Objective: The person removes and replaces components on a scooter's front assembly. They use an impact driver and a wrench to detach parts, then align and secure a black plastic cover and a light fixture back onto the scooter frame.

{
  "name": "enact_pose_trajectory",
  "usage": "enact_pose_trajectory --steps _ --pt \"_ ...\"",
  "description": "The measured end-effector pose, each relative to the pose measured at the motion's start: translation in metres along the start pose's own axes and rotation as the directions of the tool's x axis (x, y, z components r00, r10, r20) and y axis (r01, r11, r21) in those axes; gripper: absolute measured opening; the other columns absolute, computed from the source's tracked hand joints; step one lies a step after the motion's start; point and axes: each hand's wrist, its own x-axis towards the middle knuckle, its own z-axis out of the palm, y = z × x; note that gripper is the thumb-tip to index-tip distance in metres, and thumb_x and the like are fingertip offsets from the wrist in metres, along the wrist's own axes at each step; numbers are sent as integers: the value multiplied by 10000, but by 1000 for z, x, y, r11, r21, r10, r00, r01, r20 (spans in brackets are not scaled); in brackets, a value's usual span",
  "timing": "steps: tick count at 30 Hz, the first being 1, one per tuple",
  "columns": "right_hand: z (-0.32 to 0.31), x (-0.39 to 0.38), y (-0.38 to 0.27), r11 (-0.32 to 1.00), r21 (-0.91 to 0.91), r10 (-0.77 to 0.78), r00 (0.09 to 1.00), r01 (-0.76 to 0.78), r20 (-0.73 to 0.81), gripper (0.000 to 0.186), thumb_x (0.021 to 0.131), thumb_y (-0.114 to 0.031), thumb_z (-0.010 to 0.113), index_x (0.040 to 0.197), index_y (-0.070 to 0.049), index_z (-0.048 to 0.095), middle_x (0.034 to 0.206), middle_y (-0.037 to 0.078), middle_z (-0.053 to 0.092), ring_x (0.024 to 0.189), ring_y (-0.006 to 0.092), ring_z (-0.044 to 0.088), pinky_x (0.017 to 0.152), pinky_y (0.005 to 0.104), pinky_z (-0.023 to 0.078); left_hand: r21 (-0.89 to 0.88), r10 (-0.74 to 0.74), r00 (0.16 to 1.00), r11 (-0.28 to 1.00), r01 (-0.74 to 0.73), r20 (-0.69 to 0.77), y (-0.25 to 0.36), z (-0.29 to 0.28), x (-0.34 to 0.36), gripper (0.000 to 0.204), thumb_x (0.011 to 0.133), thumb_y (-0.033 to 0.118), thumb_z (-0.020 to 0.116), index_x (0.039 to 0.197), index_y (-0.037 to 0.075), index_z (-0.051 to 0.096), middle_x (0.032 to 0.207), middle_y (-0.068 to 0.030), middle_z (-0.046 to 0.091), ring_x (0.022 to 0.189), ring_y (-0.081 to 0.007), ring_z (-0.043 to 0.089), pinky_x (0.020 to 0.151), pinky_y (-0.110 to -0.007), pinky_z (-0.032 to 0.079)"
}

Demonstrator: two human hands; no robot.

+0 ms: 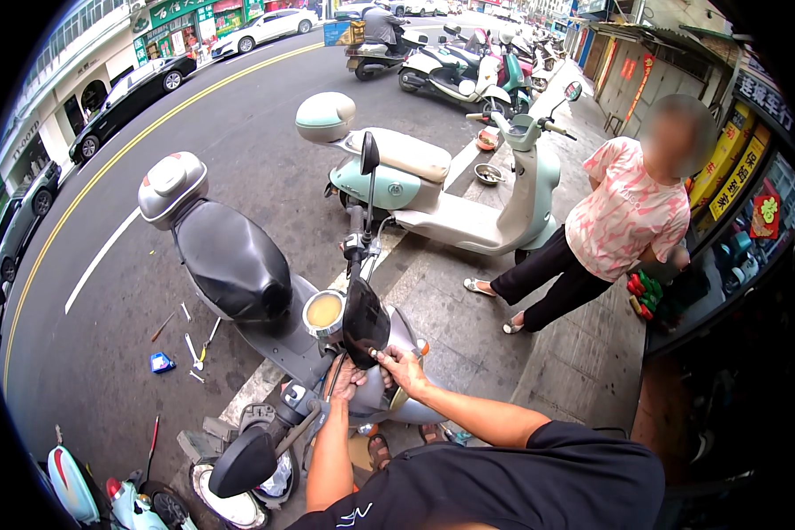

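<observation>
A grey scooter with a black seat (234, 265) stands right in front of me, its handlebar turned across my view. My right hand (404, 369) pinches the lower edge of a dark, glossy front panel (365, 322), thumb on its face. Close beside it, my left hand (345, 380) is closed low against the scooter's front, under the panel and next to a black cable. What its fingers hold is hidden. A round gauge (324, 311) with a yellowish face sits beside the panel. The scooter's mirrors (370, 153) stick out on both sides.
Wrenches (193, 350), a screwdriver (162, 327) and a small blue box (162, 363) lie on the road. A mint scooter (433, 194) is parked beyond. A person in a pink patterned shirt (632, 199) stands on the pavement at right. Another mint vehicle (72, 481) is at lower left.
</observation>
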Motion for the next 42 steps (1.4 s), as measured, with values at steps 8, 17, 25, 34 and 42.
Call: enact_pose_trajectory --steps 8,17,25,34,42 --pt "-3 3 3 1000 -8 9 1000 -9 -3 247 915 -269 602 836 -47 528 591 3 518 475 91 480 435 242 420 23 -25 1000 999 25 -9 8 14 -4 90 856 155 640 854 99 569 539 87 392 410 -22 351 417 -206 323" --pt "0 1 1 1000 -20 5 1000 -5 6 248 913 -273 604 839 -48 529 593 1 520 471 93 484 434 243 426 -9 -21 1000 1000 21 -4 1 -6 1 137 863 194 653 896 95 563 609 59 452 438 -35 360 434 -210 330" --pt "-2 3 4 999 -30 11 1000 -10 6 257 909 -287 609 841 -52 532 592 0 517 472 92 483 436 241 428 -53 -36 996 998 40 78 -3 -16 3 139 861 186 653 916 89 571 605 63 443 431 -33 361 429 -212 329" --pt "-3 4 7 1000 14 11 1000 -11 9 262 901 -293 622 846 -52 536 588 -6 512 470 82 471 432 236 404 31 -34 999 999 35 -33 3 4 2 132 858 201 653 891 89 589 542 84 422 407 -21 359 411 -202 325" --pt "-1 -2 -2 1000 13 7 1000 -7 21 262 911 -289 607 846 -48 531 594 3 518 473 92 480 433 246 414 77 -41 999 996 42 -16 5 3 2 170 884 183 614 1001 69 567 571 66 412 425 -36 352 424 -207 336"
